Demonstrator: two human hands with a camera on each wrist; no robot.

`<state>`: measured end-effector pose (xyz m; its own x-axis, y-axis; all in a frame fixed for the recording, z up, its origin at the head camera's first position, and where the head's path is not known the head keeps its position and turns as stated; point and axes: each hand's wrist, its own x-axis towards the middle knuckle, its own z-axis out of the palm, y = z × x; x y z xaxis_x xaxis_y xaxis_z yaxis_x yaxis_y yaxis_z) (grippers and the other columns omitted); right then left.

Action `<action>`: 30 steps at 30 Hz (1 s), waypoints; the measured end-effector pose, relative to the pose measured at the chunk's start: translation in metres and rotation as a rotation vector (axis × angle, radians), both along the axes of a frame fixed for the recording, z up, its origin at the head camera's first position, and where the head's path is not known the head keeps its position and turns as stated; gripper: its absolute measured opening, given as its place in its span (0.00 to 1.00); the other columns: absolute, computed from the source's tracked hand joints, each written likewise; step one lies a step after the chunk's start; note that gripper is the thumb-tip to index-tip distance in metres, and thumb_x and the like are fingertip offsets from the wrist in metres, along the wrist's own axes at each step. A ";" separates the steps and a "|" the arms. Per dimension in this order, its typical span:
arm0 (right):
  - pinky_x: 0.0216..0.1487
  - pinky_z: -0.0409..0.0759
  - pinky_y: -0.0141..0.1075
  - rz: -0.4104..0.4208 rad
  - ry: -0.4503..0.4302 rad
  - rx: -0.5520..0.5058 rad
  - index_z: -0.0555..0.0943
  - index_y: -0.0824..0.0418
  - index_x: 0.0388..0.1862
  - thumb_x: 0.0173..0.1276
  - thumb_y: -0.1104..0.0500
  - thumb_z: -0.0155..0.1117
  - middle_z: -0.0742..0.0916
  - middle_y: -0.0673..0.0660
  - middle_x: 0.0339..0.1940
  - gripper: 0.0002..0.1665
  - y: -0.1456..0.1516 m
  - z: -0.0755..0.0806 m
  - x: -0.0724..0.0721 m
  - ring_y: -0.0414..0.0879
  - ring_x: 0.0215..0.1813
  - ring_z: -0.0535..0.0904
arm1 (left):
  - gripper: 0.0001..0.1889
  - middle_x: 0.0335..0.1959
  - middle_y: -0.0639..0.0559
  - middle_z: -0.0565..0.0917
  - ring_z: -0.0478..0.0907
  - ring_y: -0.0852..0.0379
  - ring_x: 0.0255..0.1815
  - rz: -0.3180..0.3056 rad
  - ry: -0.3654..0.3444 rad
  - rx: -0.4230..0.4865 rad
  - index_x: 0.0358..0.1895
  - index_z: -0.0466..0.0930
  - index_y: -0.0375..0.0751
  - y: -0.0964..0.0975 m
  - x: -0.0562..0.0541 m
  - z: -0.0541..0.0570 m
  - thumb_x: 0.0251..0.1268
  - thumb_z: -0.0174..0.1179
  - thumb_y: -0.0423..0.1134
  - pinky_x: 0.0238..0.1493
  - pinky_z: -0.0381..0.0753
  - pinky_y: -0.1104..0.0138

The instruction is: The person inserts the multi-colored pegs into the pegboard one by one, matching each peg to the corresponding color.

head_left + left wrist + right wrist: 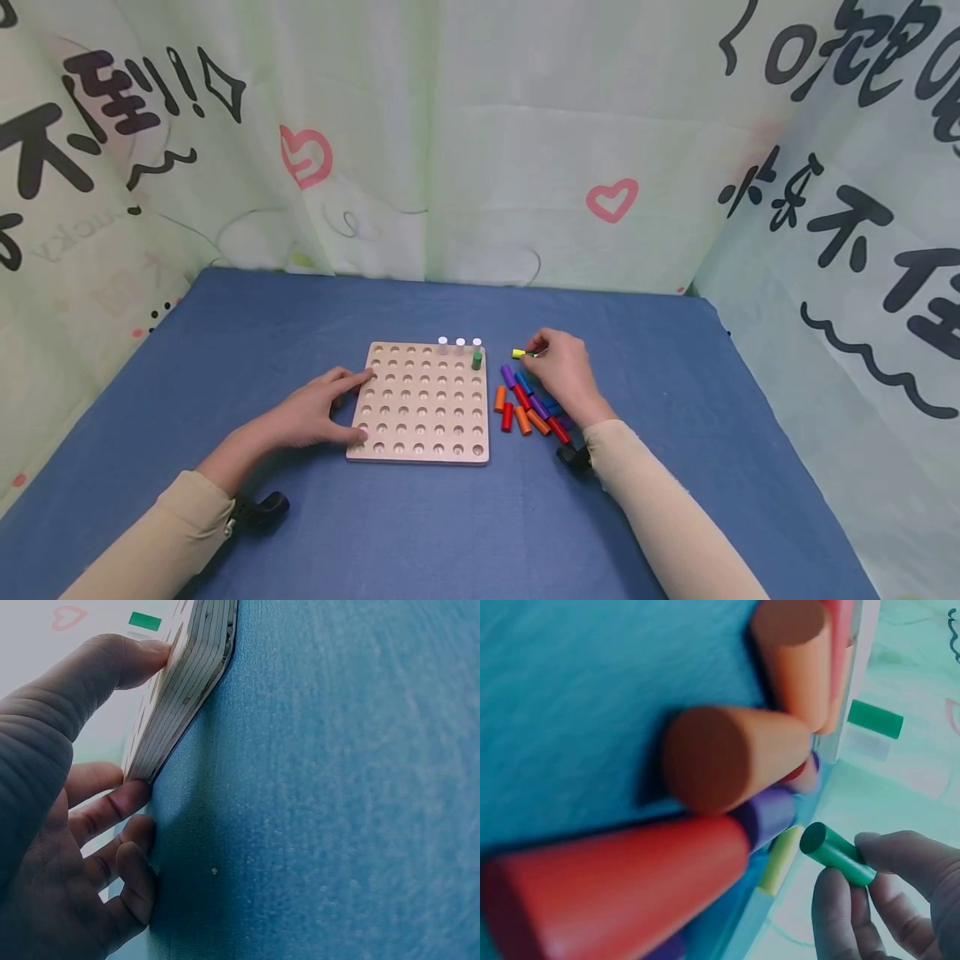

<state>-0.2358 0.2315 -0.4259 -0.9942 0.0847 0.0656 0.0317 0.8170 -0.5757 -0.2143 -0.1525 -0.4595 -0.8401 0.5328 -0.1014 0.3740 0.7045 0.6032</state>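
Observation:
A square wooden pegboard (416,402) with rows of round holes lies on the blue cloth. Three white pegs (460,346) stand along its far edge at the right, and a green peg (476,361) stands just in front of the rightmost one. My left hand (318,410) rests at the board's left side, thumb and fingertips touching its edge. To the right of the board, my right hand (562,367) pinches another green peg (838,853) between thumb and fingers, above the cloth. Close to those fingertips is a yellow peg (518,353).
Loose pegs lie right of the board: an orange peg (500,398), a red peg (507,417), a purple peg (507,376), a blue peg (523,382) and several more. A printed curtain (480,167) hangs behind the blue tabletop (420,533) and along both sides.

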 end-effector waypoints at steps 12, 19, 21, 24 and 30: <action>0.44 0.82 0.44 0.030 0.133 -0.061 0.84 0.57 0.39 0.67 0.57 0.73 0.87 0.57 0.40 0.07 -0.018 0.009 -0.002 0.51 0.42 0.83 | 0.52 0.59 0.46 0.74 0.69 0.52 0.48 -0.004 -0.005 0.001 0.81 0.61 0.42 -0.001 0.000 0.000 0.57 0.75 0.58 0.47 0.68 0.57; 0.42 0.82 0.44 0.040 0.140 -0.090 0.83 0.56 0.38 0.68 0.57 0.73 0.86 0.55 0.39 0.07 -0.029 0.014 -0.003 0.50 0.42 0.82 | 0.52 0.59 0.46 0.74 0.70 0.52 0.48 -0.002 0.000 -0.007 0.81 0.61 0.42 0.001 0.000 0.001 0.57 0.74 0.59 0.48 0.68 0.57; 0.43 0.82 0.44 0.045 0.147 -0.097 0.83 0.56 0.38 0.69 0.57 0.73 0.86 0.55 0.40 0.07 -0.032 0.015 -0.003 0.50 0.42 0.82 | 0.52 0.59 0.46 0.74 0.70 0.52 0.49 -0.003 0.000 -0.007 0.81 0.61 0.42 0.001 0.000 0.001 0.57 0.74 0.59 0.48 0.68 0.57; 0.42 0.81 0.44 0.056 0.172 -0.105 0.83 0.56 0.37 0.68 0.56 0.74 0.86 0.55 0.38 0.07 -0.037 0.015 -0.005 0.50 0.42 0.82 | 0.52 0.59 0.46 0.74 0.70 0.52 0.49 -0.005 -0.003 -0.007 0.81 0.61 0.42 0.001 -0.001 0.000 0.57 0.74 0.59 0.48 0.69 0.57; 0.43 0.79 0.43 0.111 0.205 -0.124 0.82 0.55 0.34 0.68 0.55 0.74 0.85 0.53 0.38 0.08 -0.047 0.013 -0.006 0.49 0.43 0.80 | 0.52 0.59 0.46 0.74 0.70 0.52 0.48 -0.004 -0.005 -0.001 0.81 0.61 0.42 0.000 -0.002 -0.001 0.57 0.75 0.59 0.48 0.69 0.57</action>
<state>-0.2416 0.1842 -0.4127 -0.9648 -0.0046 0.2628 -0.1824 0.7317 -0.6568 -0.2158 -0.1526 -0.4609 -0.8376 0.5358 -0.1067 0.3733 0.7039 0.6043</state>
